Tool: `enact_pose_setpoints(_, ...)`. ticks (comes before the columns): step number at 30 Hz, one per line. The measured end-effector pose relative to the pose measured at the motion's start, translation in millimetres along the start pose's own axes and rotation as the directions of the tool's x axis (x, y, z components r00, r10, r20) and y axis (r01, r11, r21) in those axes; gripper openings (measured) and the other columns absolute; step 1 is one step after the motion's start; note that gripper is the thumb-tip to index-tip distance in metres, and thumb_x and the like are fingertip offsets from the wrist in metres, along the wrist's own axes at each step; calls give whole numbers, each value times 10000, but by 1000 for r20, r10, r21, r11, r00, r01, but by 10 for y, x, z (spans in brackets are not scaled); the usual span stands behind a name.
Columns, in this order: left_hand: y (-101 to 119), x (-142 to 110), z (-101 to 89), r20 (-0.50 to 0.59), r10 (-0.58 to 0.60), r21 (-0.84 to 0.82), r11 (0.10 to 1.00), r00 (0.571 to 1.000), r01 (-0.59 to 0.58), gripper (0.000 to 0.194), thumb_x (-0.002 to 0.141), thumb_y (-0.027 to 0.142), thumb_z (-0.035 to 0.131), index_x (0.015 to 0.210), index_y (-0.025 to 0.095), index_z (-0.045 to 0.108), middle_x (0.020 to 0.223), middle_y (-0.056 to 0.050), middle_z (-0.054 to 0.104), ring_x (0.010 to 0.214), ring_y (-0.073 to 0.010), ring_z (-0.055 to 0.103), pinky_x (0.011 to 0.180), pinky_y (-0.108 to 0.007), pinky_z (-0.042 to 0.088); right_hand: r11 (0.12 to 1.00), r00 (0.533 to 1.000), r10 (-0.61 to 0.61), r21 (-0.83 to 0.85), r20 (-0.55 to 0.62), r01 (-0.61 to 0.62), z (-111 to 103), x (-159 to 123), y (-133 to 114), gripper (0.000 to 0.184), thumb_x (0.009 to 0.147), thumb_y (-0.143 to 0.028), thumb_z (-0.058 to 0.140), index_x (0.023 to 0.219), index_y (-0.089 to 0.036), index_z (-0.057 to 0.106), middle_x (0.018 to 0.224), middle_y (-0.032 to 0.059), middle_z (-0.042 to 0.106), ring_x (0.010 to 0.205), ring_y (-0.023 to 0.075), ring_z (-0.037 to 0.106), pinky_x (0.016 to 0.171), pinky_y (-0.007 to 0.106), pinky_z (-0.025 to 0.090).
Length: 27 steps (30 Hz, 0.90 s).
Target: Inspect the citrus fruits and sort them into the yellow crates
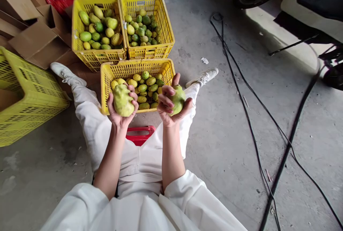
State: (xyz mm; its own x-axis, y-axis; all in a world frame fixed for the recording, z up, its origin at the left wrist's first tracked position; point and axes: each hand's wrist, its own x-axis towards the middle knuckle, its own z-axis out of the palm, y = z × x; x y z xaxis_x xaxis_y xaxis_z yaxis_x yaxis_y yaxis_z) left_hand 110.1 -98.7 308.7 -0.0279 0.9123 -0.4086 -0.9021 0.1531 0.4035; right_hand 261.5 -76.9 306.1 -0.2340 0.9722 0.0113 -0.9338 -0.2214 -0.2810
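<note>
A knobbly yellow-green fruit (122, 101) sits in the left hand (118, 118), whose fingers wrap its right side and whose thumb lies along its left; it is held up over the near-left part of the front crate (128, 68). The right hand (166, 116) holds a greener fruit (179, 99), with the fingers curled in front of it and the thumb on its far side, over the near-right corner of the front crate. Inside the front crate lies a layer of smaller yellow and green fruits (144, 88). The person's legs spread to either side of it, one white shoe (68, 74) at its left and the other (203, 77) at its right. On the near side of the front crate, between the thighs, a red handle-like piece (140, 135) shows. Just beyond the front crate stand a left rear crate (99, 56) and a right rear crate (150, 51), both holding more fruits. To the left of the front crate are a larger yellow crate (34, 104) and, farther back, cardboard boxes (40, 47) with a red bag (63, 3). Well to its right, black cables (297, 123) cross the concrete floor (214, 134) near a parked scooter (316, 7).
</note>
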Motion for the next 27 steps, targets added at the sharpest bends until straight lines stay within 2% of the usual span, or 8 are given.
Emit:
enact_pose_setpoints(3,-14,42,-44,29,-44,-2,999,999,44,362,933,514,380,1069,279,620,1030,-26,634,828,-111,612,655,-182,523,997,998,58,-42,-16,-59,-18,10,34,385,649,-432,698,1003,-296,632,761,-28,568,498,79,422,288,122,303)
enact_pose_setpoints(8,13,26,9,17,-80,-1,997,997,80,406,906,524,404,1117,249,614,1066,-56,624,910,-148,619,755,-234,543,997,982,28,-62,-186,-41,120,20,35,261,779,-460,522,980,-335,631,943,-1,640,757,140,598,512,230,544)
enact_pose_setpoints(12,43,-41,56,27,-33,-42,999,999,34,389,892,472,445,1178,243,576,1082,-72,618,975,-179,624,838,-305,543,988,963,-37,-157,-268,-6,208,-1,31,316,765,-386,532,1069,-381,619,1125,-11,646,1011,168,622,702,307,598)
enact_pose_setpoints(14,50,-58,60,31,-17,-56,998,999,19,408,904,502,435,1173,227,572,1092,-74,617,954,-152,628,802,-244,541,987,957,-76,-157,-280,33,196,-5,42,318,765,-420,559,1076,-383,613,1087,-14,650,965,150,630,691,274,598)
enact_pose_setpoints(17,41,-20,18,40,-22,-87,996,999,25,410,917,534,417,1089,203,588,1042,-62,630,820,-93,628,662,-144,520,996,970,-79,-48,-231,70,98,19,75,323,758,-472,599,1066,-375,601,898,-35,634,703,98,594,497,164,535)
enact_pose_setpoints(20,10,79,-68,11,-128,-79,989,992,128,325,948,425,389,1006,180,595,924,-44,650,715,-86,623,613,-157,526,998,982,50,-22,-182,-55,-18,75,114,270,759,-416,634,1007,-316,604,817,-48,613,606,80,546,405,127,458)
enact_pose_setpoints(24,-21,159,-124,-121,-197,-20,980,973,196,267,928,333,436,1048,174,614,856,-52,684,758,-149,661,720,-270,573,973,943,95,-172,-320,-156,-39,126,132,170,777,-332,629,935,-274,601,843,-47,642,788,132,639,603,238,571)
enact_pose_setpoints(27,7,113,-71,-35,-149,-27,989,988,148,366,915,388,420,1130,157,605,984,-94,702,915,-212,674,810,-365,580,970,953,70,-202,-296,-134,43,106,93,201,779,-365,560,951,-276,612,917,-11,671,981,209,645,745,378,592)
